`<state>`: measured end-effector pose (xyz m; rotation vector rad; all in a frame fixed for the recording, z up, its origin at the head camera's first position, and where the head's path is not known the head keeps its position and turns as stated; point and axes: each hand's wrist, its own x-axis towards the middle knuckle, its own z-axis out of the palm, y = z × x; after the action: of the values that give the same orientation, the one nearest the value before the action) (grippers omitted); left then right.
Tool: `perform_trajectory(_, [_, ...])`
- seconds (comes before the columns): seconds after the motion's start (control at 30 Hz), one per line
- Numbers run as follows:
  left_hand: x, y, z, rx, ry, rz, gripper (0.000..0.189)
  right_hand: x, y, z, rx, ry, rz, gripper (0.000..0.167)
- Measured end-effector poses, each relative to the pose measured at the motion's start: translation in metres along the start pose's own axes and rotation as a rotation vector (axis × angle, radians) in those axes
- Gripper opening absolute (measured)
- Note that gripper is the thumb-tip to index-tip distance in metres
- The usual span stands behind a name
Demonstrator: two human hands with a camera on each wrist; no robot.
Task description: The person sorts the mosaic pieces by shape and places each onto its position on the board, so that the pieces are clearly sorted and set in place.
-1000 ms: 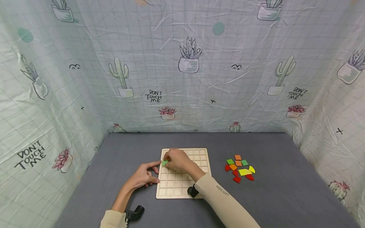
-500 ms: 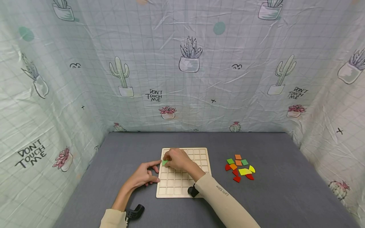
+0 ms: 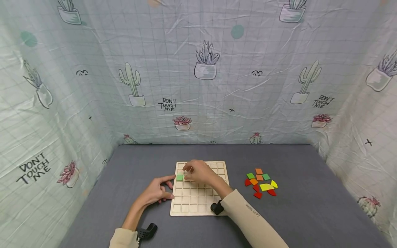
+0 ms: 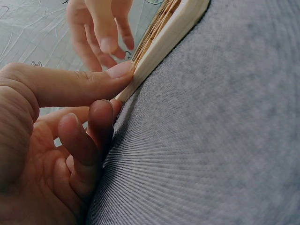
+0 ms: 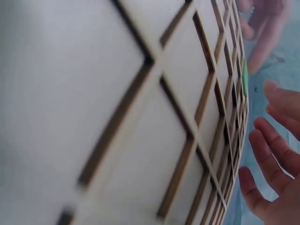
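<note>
A wooden board (image 3: 189, 199) with a grid of recessed squares lies on the table. One green square tile (image 3: 179, 177) sits in a cell of its leftmost column, and its edge shows as a green sliver in the right wrist view. My left hand (image 3: 152, 192) rests at the board's left edge, thumb and index finger spread along it and the other fingers curled in. In the left wrist view the thumb (image 4: 84, 87) presses on the board's side. Just right of the tile, my right hand (image 3: 201, 173) hovers over the board with parted, bare fingers (image 5: 269, 154).
Right of the board lies a loose group of flat pieces: orange squares (image 3: 258, 171), green ones (image 3: 266, 177), red pieces (image 3: 257, 195) and yellow pieces (image 3: 265, 187). A grey cloth covers the table (image 3: 294, 220). A patterned curtain (image 3: 235, 86) closes off the back and sides.
My right hand has let go of the green tile and shifted a little to the right, uncovering it in its cell. The left hand has stayed at the board's edge.
</note>
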<state>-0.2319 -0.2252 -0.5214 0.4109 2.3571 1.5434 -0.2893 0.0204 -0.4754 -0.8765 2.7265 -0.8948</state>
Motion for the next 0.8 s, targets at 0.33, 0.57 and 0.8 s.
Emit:
perform_trajectory(0.33, [0.0,0.001,0.001,0.008,0.005,0.0,0.082,-0.03,0.02,-0.034,0.115,0.02,-0.074,0.035])
perform_trajectory(0.57, [-0.002,0.0,0.001,0.012,0.007,0.003,0.082,-0.054,0.034,-0.056,0.152,0.05,-0.076,0.032])
perform_trajectory(0.8, [-0.001,0.002,0.0,0.017,0.006,0.007,0.083,-0.078,0.051,-0.073,0.147,0.106,-0.063,0.033])
